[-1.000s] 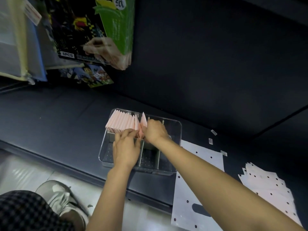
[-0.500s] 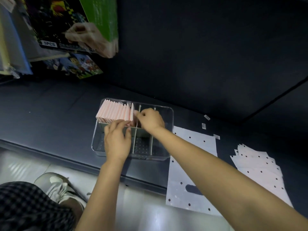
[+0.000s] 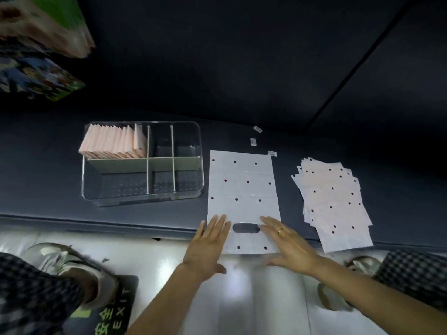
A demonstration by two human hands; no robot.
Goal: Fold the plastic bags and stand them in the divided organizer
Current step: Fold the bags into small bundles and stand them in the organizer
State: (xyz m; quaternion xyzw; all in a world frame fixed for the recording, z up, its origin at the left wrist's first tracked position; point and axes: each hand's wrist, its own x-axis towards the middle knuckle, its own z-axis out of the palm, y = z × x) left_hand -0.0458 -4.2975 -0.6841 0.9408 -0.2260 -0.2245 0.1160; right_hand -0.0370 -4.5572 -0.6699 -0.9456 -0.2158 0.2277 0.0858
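Two flat hands frame the handle cutout of the next bag. Left to right: the clear organizer [image 3: 142, 163] sits on the dark surface [image 3: 48, 184], with a row of folded pink bags [image 3: 112, 142] standing in its far-left compartment; the other compartments look bare. Just right of it lies the flat bag [image 3: 243, 189], white with dark dots, lengthwise away from the person, its handle end hanging over the near edge. Further right, well apart, a loose fanned stack of bags [image 3: 333, 201] waits.

Left hand [image 3: 209, 245]: fingers straight and spread, lying on the bag's near-left corner. Right hand [image 3: 287, 243]: also flat and spread, with a ring, on the near-right side of the cutout. Neither pinches anything. Whether the palms press down or only hover is hard to tell, since the near end is past the edge.

Judged step: start of the fold. To do it well, smooth the film outward first, since thin plastic slides and traps air. Then lift the near end by both corners, bring it over evenly so the side edges line up, and crease along the faint cross lines already showing. Keep the packet narrow enough to stand in the compartment beside the pink row.
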